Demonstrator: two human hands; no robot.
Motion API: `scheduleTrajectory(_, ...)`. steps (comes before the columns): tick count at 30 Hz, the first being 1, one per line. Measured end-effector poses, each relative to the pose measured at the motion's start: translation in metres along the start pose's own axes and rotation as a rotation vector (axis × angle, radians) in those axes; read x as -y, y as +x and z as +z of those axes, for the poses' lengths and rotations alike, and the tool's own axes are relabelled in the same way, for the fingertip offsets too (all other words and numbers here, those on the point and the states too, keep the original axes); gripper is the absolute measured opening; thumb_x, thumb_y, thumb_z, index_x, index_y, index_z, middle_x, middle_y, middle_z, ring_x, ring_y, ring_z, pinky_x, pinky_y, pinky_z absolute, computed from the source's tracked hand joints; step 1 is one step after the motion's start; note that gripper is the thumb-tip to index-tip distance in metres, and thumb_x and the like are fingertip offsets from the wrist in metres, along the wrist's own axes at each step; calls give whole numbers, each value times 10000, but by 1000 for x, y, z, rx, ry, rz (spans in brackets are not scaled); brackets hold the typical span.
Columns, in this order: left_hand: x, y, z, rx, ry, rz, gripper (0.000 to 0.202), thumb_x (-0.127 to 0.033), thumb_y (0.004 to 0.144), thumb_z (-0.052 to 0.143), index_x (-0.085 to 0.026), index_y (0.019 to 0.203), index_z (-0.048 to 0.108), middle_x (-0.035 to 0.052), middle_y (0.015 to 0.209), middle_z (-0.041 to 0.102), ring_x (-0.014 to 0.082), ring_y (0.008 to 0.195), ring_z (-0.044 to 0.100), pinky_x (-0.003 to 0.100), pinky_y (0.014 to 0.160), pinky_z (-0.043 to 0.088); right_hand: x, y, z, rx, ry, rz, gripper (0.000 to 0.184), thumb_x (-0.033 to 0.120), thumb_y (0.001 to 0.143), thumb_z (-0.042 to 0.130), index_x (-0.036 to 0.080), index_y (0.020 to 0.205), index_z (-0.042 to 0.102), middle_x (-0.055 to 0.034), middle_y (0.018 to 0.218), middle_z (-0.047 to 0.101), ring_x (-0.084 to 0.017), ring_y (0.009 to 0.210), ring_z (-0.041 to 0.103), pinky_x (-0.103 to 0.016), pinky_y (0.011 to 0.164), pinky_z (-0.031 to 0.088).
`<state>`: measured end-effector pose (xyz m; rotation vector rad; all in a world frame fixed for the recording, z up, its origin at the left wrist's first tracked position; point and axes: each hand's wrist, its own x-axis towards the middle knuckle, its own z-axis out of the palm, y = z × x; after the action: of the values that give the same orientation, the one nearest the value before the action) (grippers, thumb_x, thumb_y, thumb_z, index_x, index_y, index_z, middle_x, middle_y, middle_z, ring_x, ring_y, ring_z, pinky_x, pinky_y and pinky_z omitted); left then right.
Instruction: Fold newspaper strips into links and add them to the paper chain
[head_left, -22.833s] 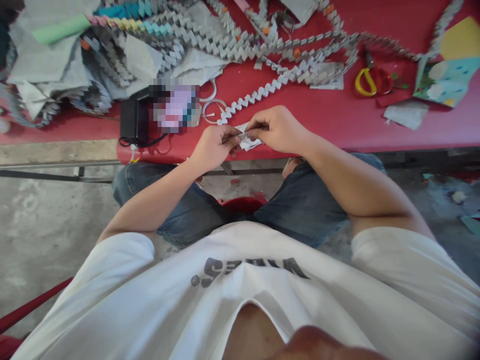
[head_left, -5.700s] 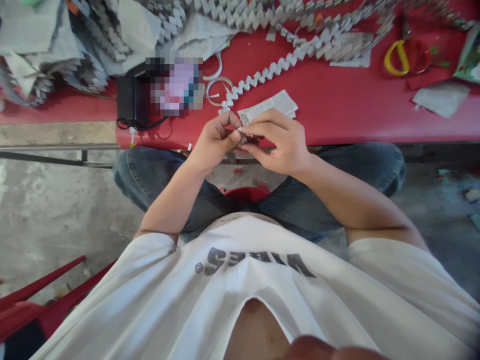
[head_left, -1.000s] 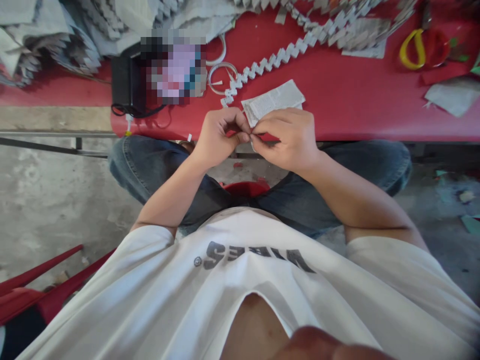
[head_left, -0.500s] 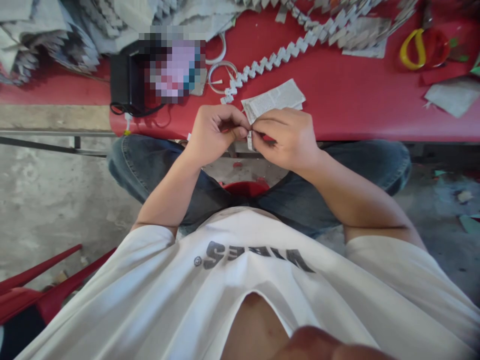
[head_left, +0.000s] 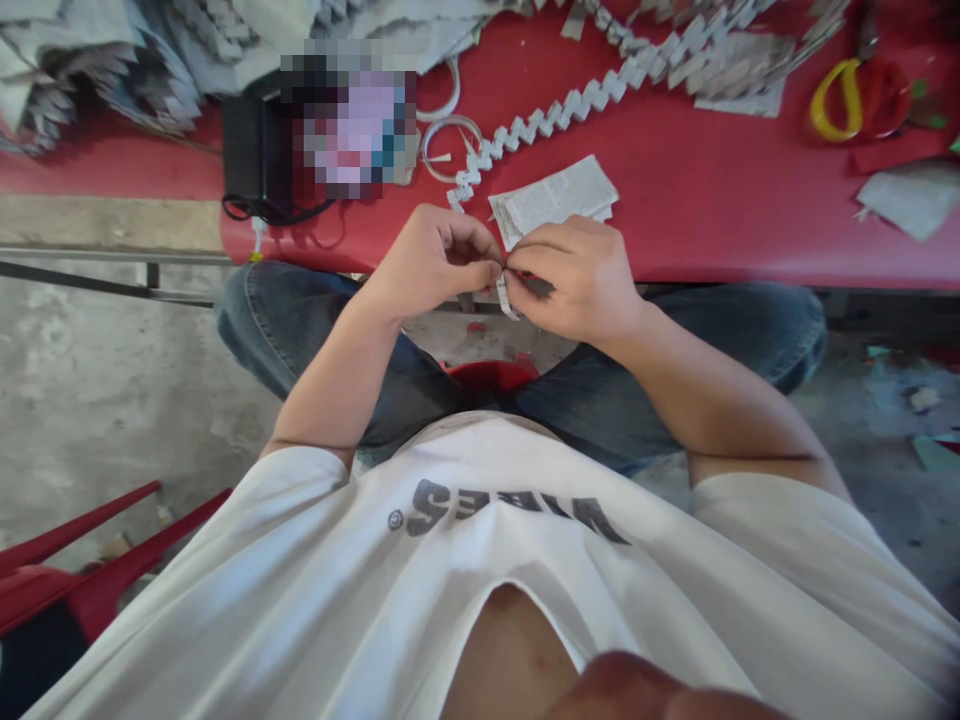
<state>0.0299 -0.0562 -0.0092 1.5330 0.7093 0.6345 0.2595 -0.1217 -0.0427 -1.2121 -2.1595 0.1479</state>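
Between my two hands, over the near edge of the red table (head_left: 712, 215), is a narrow strip of folded newspaper (head_left: 506, 298). My left hand (head_left: 431, 262) pinches its upper end between thumb and fingertips. From the other side my right hand (head_left: 577, 275) pinches the same strip, the two sets of fingertips nearly touching. The strip's lower end hangs down, bent toward the right. Just beyond my right hand lies a stack of cut newspaper pieces (head_left: 555, 200). A zigzag chain of folded paper (head_left: 559, 118) runs from near my left hand toward the back right.
Rolls of tape (head_left: 452, 148) lie beside the chain's end. A black box with a cable (head_left: 256, 160) stands at the left, next to a blurred-out object. Scissors with yellow and red handles (head_left: 840, 100) and a paper bundle (head_left: 911, 197) are at the right. Folded paper heaps (head_left: 75, 45) fill the back left.
The strip's free end has swung lower and further right below my fingertips. Both hands keep their pinch in almost the same place. The view has shifted slightly.
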Motion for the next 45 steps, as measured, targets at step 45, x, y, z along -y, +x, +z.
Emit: scheduleTrajectory(45, 41, -1, 21, -511, 291, 563, 399, -667, 1140, 513, -284, 1123, 623, 4, 947, 581, 153, 961, 767, 369, 878, 630, 20, -5, -2, -286, 419, 316, 489, 642, 1046, 805, 289, 1378, 744, -80, 1197, 848, -283, 1011, 866, -460, 906, 731)
